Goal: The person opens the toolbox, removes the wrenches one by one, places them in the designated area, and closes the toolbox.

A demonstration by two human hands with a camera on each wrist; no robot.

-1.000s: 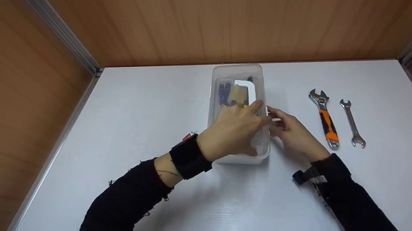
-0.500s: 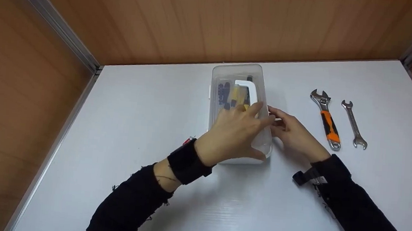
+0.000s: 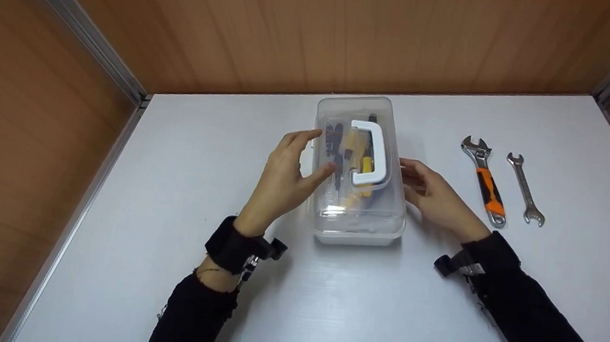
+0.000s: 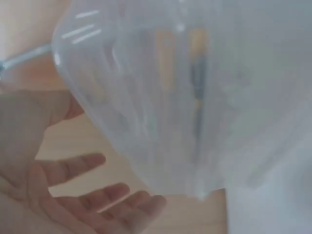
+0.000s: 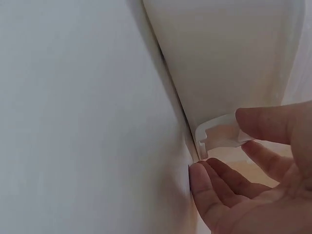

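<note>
A clear plastic box (image 3: 358,217) with a white handle (image 3: 373,154) on its lid lies on the white table; screwdrivers (image 3: 341,152) show through the lid. My left hand (image 3: 317,151) stands at the box's left side with straight, spread fingers, the thumb at the lid's edge. In the left wrist view the left hand (image 4: 87,161) is open beside the blurred box (image 4: 195,97). My right hand (image 3: 409,175) is at the box's right side. In the right wrist view the right hand (image 5: 219,148) has its thumb on a small white latch (image 5: 219,134), with the fingers below it against the box wall.
An adjustable wrench (image 3: 486,181) with an orange grip and a steel open-end spanner (image 3: 525,189) lie to the right of the box. Wooden walls (image 3: 314,32) with metal corner rails enclose the table (image 3: 175,183) at the back and both sides.
My left hand has left the top of the lid and moved to the box's left side, uncovering the white handle. The right hand has stayed at the right side.
</note>
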